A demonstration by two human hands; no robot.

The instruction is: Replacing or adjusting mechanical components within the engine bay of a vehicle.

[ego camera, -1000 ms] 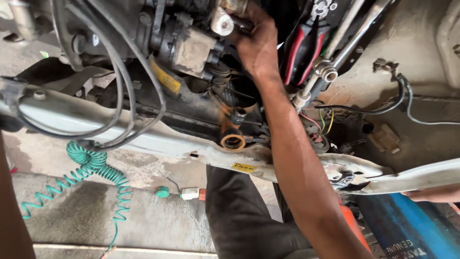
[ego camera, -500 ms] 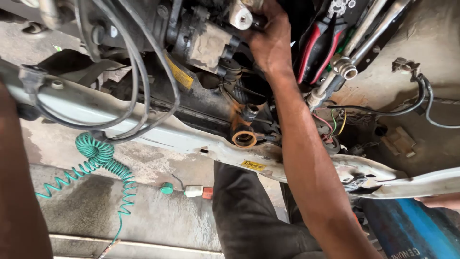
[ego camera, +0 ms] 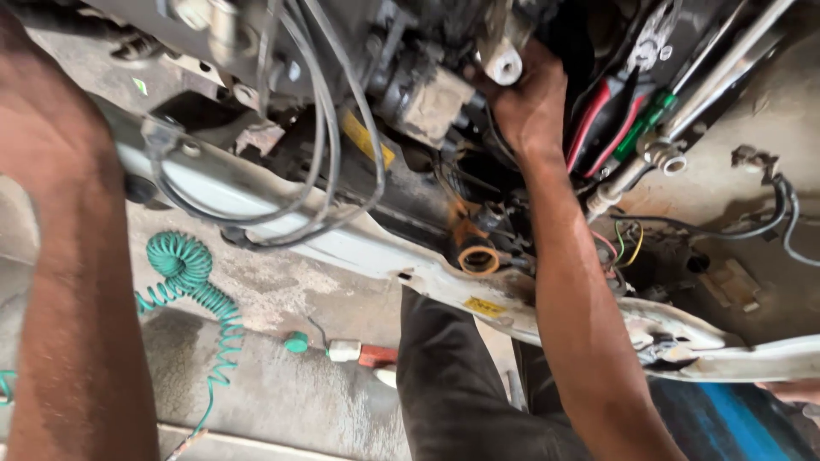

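My right hand (ego camera: 531,102) reaches deep into an engine bay. Its fingers are curled round a dark metal engine part (ego camera: 478,81) just beside a white cylindrical fitting (ego camera: 504,64). A tan boxy component (ego camera: 436,102) sits directly left of that hand. My right forearm crosses the white body rail (ego camera: 359,248). My left forearm (ego camera: 73,282) fills the left edge, blurred, and its hand is cut off at the top corner. An orange ring (ego camera: 478,259) lies below the right wrist.
Grey cables (ego camera: 320,162) loop over the rail. Red-handled and green-handled tools (ego camera: 615,119) lie to the right of my hand. A green coiled air hose (ego camera: 192,277) lies on the concrete floor. Another hand (ego camera: 794,391) rests at the lower right edge.
My left forearm has swung into the view at the left. My right hand stays on the same engine part while the view shifts closer.
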